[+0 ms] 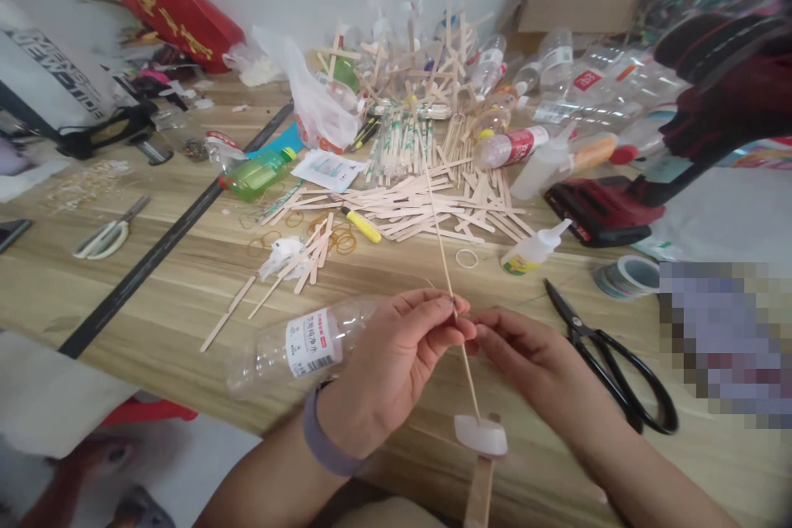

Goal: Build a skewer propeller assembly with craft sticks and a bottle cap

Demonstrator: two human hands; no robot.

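Observation:
My left hand, with a purple band at the wrist, pinches a thin wooden stick about its middle. The stick slants from the pile of flat sticks down towards me. At its near end is a curved white plastic piece, with a flat wooden craft stick under it. My right hand is closed, its thumb and fingertips pressed together right beside the left fingertips; what they grip is hidden. Behind my left hand a clear plastic bottle with a white label lies on its side.
Black-handled scissors lie by my right forearm, with a glue bottle and a red cordless tool beyond. Many craft sticks are heaped ahead, near a yellow-handled cutter. Plastic bottles crowd the back right. White-handled scissors lie left.

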